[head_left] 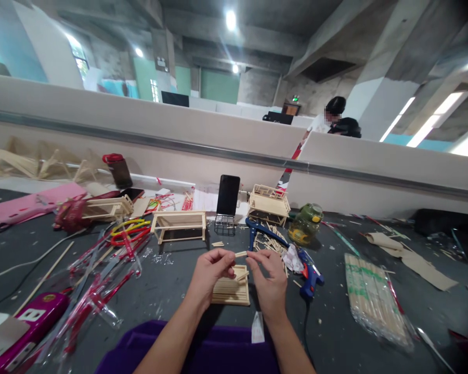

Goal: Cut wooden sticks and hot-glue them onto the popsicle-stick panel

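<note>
Between my two hands is a short pale wooden stick (241,254), held level above the table. My left hand (210,275) pinches its left end between thumb and fingers. At the other end, the fingertips of my right hand (272,283) are closed on it. Directly beneath lies a small panel of wooden sticks (230,298), partly covered by my hands. A blue glue gun (311,283) rests to the right of my right hand. Behind the hands are a blue-handled tool (267,231) and a scatter of loose sticks (271,243).
Small wooden stick frames (181,224) and a two-level stick model (269,205) stand farther back, beside a propped phone (228,195). A green jar (306,223) and bagged sticks (374,296) are rightward. Plastic wrappers (97,296) and a magenta power strip (35,327) lie left.
</note>
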Demonstrator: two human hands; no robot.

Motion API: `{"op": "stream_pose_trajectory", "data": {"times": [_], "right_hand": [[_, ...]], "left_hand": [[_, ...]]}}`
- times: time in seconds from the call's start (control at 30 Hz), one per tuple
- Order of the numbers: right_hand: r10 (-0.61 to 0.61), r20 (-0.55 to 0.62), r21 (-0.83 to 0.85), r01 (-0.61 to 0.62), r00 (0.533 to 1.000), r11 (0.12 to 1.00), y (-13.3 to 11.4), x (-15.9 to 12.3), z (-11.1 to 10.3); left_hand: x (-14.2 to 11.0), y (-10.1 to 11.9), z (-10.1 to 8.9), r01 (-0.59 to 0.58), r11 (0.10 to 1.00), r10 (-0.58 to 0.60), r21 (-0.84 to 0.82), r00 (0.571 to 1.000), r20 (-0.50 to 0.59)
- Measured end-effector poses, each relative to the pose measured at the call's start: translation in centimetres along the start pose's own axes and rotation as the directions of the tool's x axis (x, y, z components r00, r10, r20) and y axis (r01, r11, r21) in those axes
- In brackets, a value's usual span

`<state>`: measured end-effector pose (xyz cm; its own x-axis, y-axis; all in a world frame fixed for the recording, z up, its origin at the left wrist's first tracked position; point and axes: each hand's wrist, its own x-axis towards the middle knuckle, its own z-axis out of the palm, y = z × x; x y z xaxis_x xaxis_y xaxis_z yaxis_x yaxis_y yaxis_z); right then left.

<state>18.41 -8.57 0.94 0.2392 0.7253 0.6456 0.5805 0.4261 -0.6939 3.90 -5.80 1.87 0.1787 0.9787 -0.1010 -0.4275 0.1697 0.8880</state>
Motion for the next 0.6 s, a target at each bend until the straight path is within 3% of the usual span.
{"op": "stream_pose_trajectory", "data": {"times": [0.27, 0.6], "right_hand": [[0.152, 0.016, 0.140, -0.153, 0.988, 0.978, -0.39, 0.34, -0.18], [0.226, 0.089, 0.317, -0.243, 0.970, 0.917, -0.09, 0.53, -0.01]], "left_hand": [[-0.16, 0.01, 0.17, 0.049, 0.999, -0.048, -0.020, 0.997, 0.053], [-0.55, 0.62, 0.25, 0.072, 0.997, -0.072, 0.004, 0.993, 0.092]]}}
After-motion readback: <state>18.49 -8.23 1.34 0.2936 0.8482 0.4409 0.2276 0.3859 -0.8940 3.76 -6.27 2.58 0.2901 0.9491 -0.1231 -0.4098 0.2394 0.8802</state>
